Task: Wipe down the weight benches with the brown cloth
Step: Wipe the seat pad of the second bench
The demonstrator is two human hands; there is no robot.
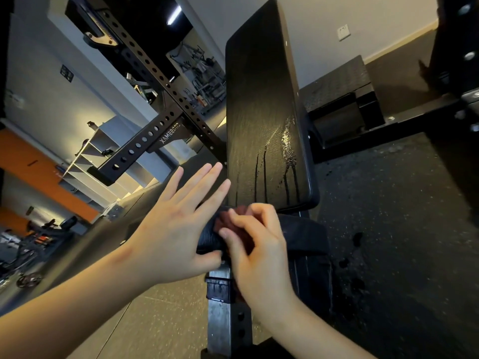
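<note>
**Desk:** Where is the brown cloth (238,215) lying, and who is holding it?

**Photographer:** It is sitting just below centre frame, at the gap where the backrest pad (261,112) is meeting the seat pad (305,237). The right hand (259,252) is bunching it, fingers curling round it. The left hand (176,229) is hovering beside it at centre left, fingers straight and fanning wide, gripping nothing.

**Desk:** How is it likely handling?

**Photographer:** Soft, light and limp, I am judging. A full-fist wad is looking best for pressing. The pad is looking firm and slick, with wet streaks (287,161) running down it.

**Desk:** Orientation?

**Photographer:** The backrest's long axis is running from centre frame toward the top edge. The wadded cloth is showing no clear axis.
</note>
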